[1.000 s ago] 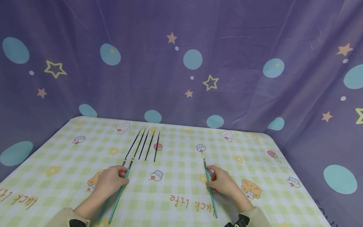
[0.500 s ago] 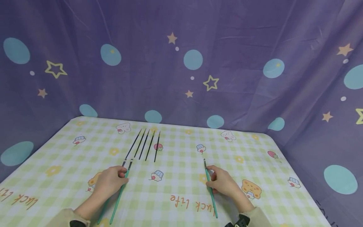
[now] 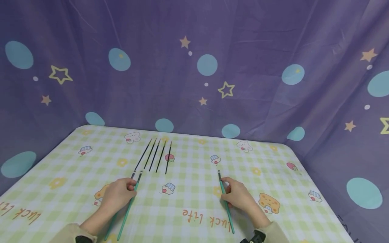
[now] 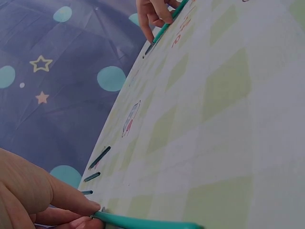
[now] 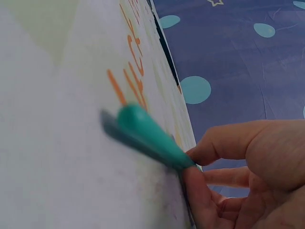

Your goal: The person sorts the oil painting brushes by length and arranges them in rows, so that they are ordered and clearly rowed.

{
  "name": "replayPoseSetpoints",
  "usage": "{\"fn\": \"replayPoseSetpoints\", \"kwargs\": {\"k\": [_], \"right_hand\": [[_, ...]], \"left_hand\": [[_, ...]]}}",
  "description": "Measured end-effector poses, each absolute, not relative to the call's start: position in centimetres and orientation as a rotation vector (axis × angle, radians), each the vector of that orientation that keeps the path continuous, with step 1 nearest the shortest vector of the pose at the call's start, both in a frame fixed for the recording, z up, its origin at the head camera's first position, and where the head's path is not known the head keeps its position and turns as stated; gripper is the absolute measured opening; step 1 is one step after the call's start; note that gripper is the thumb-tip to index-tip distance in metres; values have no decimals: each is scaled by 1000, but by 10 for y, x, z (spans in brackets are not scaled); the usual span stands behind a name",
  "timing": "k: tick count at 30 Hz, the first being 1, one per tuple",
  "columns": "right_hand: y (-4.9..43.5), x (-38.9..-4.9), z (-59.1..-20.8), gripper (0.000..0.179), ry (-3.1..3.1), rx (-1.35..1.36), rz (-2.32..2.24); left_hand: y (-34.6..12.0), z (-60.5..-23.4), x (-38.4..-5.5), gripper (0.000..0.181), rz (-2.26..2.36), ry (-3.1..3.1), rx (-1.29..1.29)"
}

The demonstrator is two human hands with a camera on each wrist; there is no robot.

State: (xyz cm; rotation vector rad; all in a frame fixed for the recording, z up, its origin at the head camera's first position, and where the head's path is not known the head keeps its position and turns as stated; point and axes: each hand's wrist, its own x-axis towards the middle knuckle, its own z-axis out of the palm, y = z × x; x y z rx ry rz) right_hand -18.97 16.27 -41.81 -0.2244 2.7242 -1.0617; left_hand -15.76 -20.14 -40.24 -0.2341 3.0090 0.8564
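Note:
In the head view my left hand (image 3: 118,194) pinches a green-handled paintbrush (image 3: 125,219) between thumb and fingers, its dark ferrule and pale tip pointing away from me. A second green paintbrush (image 3: 110,226) runs alongside on the left, its middle hidden by that hand. The left wrist view shows the thumb and fingers at the green handle (image 4: 147,223). My right hand (image 3: 238,194) pinches another green paintbrush (image 3: 229,217) farther right. In the right wrist view its rounded handle end (image 5: 136,119) sits close over the cloth, with a shadow beside it.
Several thin black paintbrushes (image 3: 154,155) lie side by side beyond my left hand, tips toward the back. A checked cloth (image 3: 188,189) with printed cakes and flowers covers the table. Behind it hangs a purple curtain (image 3: 170,87) with stars and blue dots.
The left hand has shifted very slightly left, and the tip of its paintbrush has swung a little left with it. The right hand and its paintbrush look almost still.

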Motion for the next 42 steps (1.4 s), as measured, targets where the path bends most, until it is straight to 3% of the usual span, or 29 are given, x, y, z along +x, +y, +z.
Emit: {"fn": "replayPoseSetpoints", "kwargs": {"k": [22,42], "right_hand": [[113,-185,-409,57,2667,-459,-1144],[35,-174,-406,56,2494,-577,-1368]], "left_hand": [[-205,-403,-158,31,1015,2915,-246],[-204,-404,-158,30,1029,2887,-260]]}}
